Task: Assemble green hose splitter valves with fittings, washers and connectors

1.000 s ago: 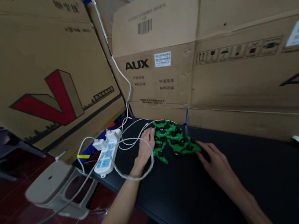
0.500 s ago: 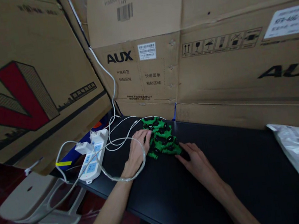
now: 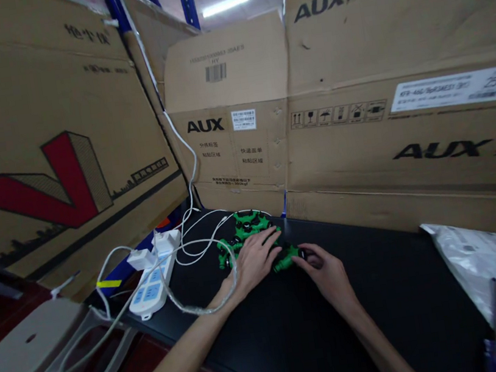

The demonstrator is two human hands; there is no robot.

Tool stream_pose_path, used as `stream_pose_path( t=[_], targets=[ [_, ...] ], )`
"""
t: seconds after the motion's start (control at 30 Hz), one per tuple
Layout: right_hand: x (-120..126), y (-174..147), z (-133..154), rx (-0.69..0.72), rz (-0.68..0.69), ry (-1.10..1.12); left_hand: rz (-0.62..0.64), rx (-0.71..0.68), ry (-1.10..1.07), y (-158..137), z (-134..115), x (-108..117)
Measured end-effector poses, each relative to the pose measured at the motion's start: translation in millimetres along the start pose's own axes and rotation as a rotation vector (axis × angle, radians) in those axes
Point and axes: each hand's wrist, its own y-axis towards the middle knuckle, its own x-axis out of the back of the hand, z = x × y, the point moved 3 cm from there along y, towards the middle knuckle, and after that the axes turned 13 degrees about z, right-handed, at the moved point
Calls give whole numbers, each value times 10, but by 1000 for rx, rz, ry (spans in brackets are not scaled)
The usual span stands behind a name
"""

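A pile of green plastic fittings with black parts (image 3: 247, 222) lies on the black table, and their exact kind is hard to make out. Across the near side of the pile lies my left hand (image 3: 258, 257), palm down, fingers stretched out and touching the pieces. Thumb and fingers of my right hand (image 3: 327, 270) pinch the black end of one green fitting (image 3: 287, 258) at the pile's right side. That fitting rests low, close to the tabletop. Part of the pile is hidden beneath my left hand.
A white power strip (image 3: 152, 292) with plugs and looping white cables (image 3: 195, 241) sits left of my left hand; one cable crosses the wrist. Cardboard panels (image 3: 234, 151) wall the back. At right are a white plastic bag (image 3: 486, 275) and a screwdriver (image 3: 495, 323).
My left hand has moved right, over the pieces, and the pile has spread to the left. My right hand now pinches one fitting at the right side. The camera has tilted up.
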Motion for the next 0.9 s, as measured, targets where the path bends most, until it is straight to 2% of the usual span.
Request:
stream_pose_path(
  t=[0.2,0.4,0.67,0.77,0.9],
  targets=[
    [-46,29,-151,-71,53,192,90,-10,11,79,124,-59],
    [-19,15,-64,-122,79,377,-3,-20,-84,10,141,16],
    [170,-44,196,-96,-70,596,-78,-86,-278,-41,-104,59],
    [178,-59,257,-67,-87,661,-100,-62,-324,-45,-112,56],
    [153,-67,338,-29,-40,715,-82,10,-460,-46,-113,33]
  ],
)
